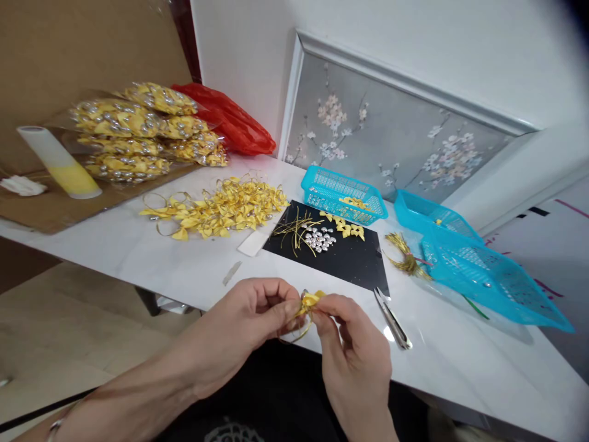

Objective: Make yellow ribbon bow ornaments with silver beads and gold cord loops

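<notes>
Near the table's front edge, my left hand [271, 310] pinches one side of a small yellow flower [313, 299] with a silver bead and a gold cord loop hanging below it. The fingertips of my right hand [347, 331] are closed on its other side. Just beyond lies a black mat [340, 264] that carries loose silver beads [321, 239], gold cords [297, 232] and flat yellow petal pieces [350, 229]. A pair of metal snips [393, 319] rests to the right of my right hand. Finished-looking yellow flowers are heaped in a pile [230, 205] at the left.
Bagged yellow flowers [124, 123] and a white-and-yellow roll [62, 162] stand on cardboard at the back left, beside a red plastic bag [230, 120]. Blue baskets [343, 190] and a gold cord bundle [407, 258] sit on the right. A framed picture [368, 123] leans against the wall.
</notes>
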A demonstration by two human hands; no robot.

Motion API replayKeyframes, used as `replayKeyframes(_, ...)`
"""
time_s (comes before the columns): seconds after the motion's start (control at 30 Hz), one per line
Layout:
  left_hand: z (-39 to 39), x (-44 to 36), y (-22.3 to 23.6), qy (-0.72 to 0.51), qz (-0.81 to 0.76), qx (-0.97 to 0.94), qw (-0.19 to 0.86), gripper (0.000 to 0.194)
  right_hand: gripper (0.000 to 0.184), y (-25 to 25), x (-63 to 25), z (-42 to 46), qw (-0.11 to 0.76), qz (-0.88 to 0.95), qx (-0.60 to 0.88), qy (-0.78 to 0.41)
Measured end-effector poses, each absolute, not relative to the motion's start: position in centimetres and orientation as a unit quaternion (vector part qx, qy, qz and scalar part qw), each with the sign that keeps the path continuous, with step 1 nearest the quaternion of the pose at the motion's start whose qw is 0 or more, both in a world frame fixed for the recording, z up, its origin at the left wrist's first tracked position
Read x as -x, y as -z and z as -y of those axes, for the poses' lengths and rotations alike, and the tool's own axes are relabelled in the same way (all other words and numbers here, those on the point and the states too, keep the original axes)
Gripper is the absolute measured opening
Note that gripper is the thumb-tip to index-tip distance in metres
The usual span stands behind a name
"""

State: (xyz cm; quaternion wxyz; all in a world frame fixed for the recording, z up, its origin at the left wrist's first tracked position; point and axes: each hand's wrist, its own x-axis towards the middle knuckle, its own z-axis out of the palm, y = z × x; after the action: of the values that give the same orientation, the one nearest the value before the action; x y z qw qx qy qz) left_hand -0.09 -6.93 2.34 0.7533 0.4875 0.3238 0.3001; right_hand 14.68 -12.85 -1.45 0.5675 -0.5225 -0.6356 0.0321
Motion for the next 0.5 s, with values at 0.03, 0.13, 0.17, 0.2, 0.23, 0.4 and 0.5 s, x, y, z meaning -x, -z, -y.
replayKeyframes(0.03,6.9,0.0,-2.5,-0.321,-0.345,-0.53,0.705,0.024,0.017,1.2,-14.7,13.0,0.553,0.638,0.536,-0.002)
replayKeyframes(0.13,7.0,-0.1,-2.7,-0.35,-0.395,-0.618,0.583,0.018,0.017,0.1,-14.9,13.4,0.512,0.652,0.553,0.084)
replayKeyframes(0.17,7.0,-0.1,-2.8,-0.352,-0.406,-0.634,0.557,0.017,0.016,-0.3,-15.0,13.5,0.503,0.66,0.549,0.103)
replayKeyframes(0.2,7.0,-0.1,-2.8,-0.353,-0.413,-0.647,0.535,0.017,0.015,-0.6,-15.0,13.5,0.499,0.666,0.541,0.119)
replayKeyframes(0.23,7.1,-0.1,-2.8,-0.354,-0.418,-0.659,0.516,0.018,0.014,-0.9,-14.9,13.4,0.496,0.672,0.533,0.133)
replayKeyframes(0.4,7.4,0.2,-2.1,-0.356,-0.416,-0.702,0.455,0.015,0.021,-0.7,-13.6,12.4,0.441,0.72,0.505,0.179)
replayKeyframes(0.5,7.2,0.3,-1.6,-0.356,-0.411,-0.705,0.455,0.013,0.023,-0.2,-12.9,12.1,0.425,0.734,0.498,0.181)
